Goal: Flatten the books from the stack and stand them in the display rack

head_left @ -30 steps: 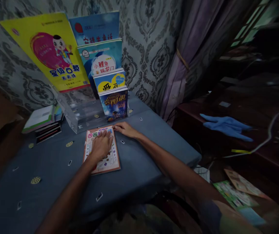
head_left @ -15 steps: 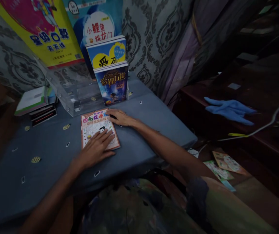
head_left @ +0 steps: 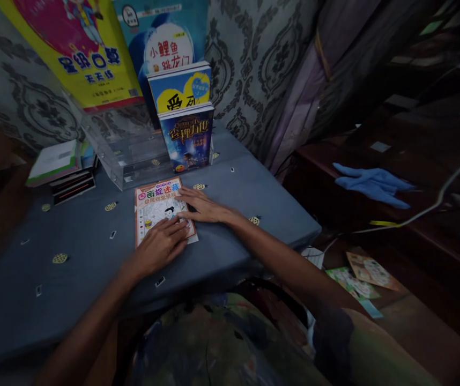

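An orange-bordered picture book (head_left: pixel 155 206) with Chinese lettering lies flat on the dark blue tablecloth (head_left: pixel 93 268). Across its lower part rests my left hand (head_left: pixel 163 239), fingers stretched out over the cover and hiding the bottom edge. My right hand (head_left: pixel 202 206) reaches in from the right, its fingers laid over the book's right side. The fingertips of the two hands come close together near the printed figure on the cover. Under the book's lower right corner a pale edge shows; I cannot tell what it belongs to.
Behind stands a clear acrylic rack (head_left: pixel 121 174) with upright books, a dark blue one (head_left: pixel 190 139) in front. A stack of books (head_left: pixel 59 166) lies to the left. Off to the right are a blue glove (head_left: pixel 372 184), a white cable (head_left: pixel 439 201) and fallen booklets (head_left: pixel 372 271).
My right hand has slid from the book's top right corner down along its right side, nearer my left hand. My left hand's fingers are drawn closer together. The view has shifted slightly.
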Motion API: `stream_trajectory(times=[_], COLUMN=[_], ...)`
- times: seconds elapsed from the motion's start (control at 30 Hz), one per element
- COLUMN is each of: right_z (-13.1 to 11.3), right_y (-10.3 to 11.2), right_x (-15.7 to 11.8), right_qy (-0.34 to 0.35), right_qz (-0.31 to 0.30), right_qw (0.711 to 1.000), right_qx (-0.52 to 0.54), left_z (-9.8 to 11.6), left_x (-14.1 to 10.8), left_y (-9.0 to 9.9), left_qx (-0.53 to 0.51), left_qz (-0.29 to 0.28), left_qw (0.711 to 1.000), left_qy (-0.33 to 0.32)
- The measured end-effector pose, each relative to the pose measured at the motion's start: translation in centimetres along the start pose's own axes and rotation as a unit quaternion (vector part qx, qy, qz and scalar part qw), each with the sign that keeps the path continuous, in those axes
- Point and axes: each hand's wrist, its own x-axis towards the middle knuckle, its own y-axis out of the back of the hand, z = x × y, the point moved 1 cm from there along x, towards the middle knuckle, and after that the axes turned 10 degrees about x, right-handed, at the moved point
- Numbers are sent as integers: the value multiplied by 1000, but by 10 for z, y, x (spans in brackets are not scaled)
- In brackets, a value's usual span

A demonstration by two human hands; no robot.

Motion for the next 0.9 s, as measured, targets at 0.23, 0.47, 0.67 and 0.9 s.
stream_trajectory(times=[0.23,0.47,0.67,0.9], right_z=[-11,-17,-24,-31], right_y=[3,3,4,10], right_x=[-22,-32,-33,-34], right_qy=[-18,-42,-49,-85], right_qz=[-27,-78,-80,-97], right_qw=[999,996,995,991], right_qx=[36,21,20,31], left_z=[4,-5,-32,-72], left_x=[-4,-7,25,79], left_y=[-8,-23,-32,-34], left_qx=[-1,16,58,57], left_qz=[5,56,73,65], left_qw=[1000,998,994,990], left_qy=[31,31,63,115])
